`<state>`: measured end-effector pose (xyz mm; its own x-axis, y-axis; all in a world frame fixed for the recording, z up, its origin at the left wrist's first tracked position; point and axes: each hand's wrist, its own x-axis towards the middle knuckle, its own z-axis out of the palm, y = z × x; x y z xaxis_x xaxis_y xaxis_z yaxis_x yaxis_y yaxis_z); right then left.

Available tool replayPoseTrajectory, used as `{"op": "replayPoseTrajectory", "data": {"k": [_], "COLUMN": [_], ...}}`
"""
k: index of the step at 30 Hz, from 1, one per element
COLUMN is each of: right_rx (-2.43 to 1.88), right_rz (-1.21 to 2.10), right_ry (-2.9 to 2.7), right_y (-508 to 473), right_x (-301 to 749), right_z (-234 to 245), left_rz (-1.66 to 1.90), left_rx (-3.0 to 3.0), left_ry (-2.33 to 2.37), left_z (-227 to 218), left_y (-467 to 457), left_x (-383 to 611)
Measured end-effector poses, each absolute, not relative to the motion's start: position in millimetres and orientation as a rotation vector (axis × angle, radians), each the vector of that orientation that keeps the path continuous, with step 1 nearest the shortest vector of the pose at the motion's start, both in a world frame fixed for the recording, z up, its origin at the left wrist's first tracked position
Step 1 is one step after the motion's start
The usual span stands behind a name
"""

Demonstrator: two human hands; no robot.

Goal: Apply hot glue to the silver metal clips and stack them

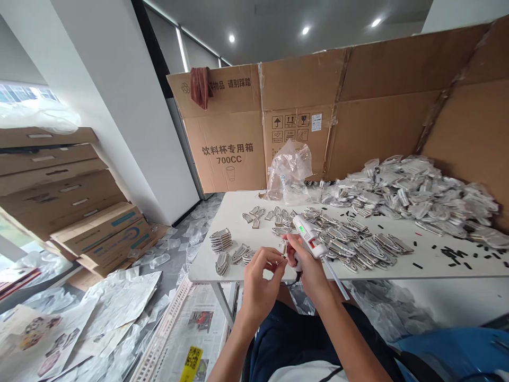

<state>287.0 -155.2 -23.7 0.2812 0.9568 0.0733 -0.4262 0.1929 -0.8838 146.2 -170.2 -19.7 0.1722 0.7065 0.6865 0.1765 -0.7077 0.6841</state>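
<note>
My right hand [309, 269] is wrapped round a white hot glue gun [305, 229] with a small green display. A glue stick [336, 278] sticks out of its back end toward me. Close beside it, my left hand [263, 273] has thumb and fingers pinched together; what they hold, if anything, is too small to make out. A small pale metal-edged part [282, 247] shows between the hands, partly hidden by fingers. Similar oval parts [338, 233] lie in a heap behind and right of the glue gun. Left of my hands stands a neat stack of them [221, 240].
On the white table [234, 204] lie a large pile of plastic-wrapped parts [401, 185], scattered small black pieces [453, 254] and a clear plastic bag [289, 170]. Cardboard walls [302, 79] enclose the back. Plastic wrappers [194, 228] litter the floor; cardboard boxes [107, 233] stand left.
</note>
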Motion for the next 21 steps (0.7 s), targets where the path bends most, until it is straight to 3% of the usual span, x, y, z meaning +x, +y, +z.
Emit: {"op": "replayPoseTrajectory", "data": {"k": [11,21], "right_rx": [-0.926,-0.928], "right_rz": [1.134,1.092], "right_ry": [-0.710,-0.891], "right_y": [-160.3,-163.9], "right_x": [282.1,281.2], "right_z": [-20.9,-26.1], "left_rz": [1.492,1.654], "left_rx": [1.889,2.113], "left_ry": [0.878,0.952], "left_z": [7.3,13.3], "left_y": [-173.2,-170.4], "left_x": [140.4,121.1]}}
